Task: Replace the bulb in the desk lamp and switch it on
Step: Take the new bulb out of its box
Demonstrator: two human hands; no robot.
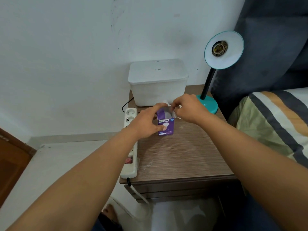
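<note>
now both hands [168, 116] on bulb box [165, 124]

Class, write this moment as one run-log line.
stage: unboxing | left hand: steadies purple bulb box | right hand: pulls top flap | lamp socket: empty

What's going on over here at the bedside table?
A person is opening a purple bulb box on the wooden bedside table. The left hand steadies the box while the right hand pulls at its top flap; a white bulb shows inside. The teal desk lamp beside it has an empty socket, so no bulb is fitted yet. A power strip lies along the table's left edge.
</note>
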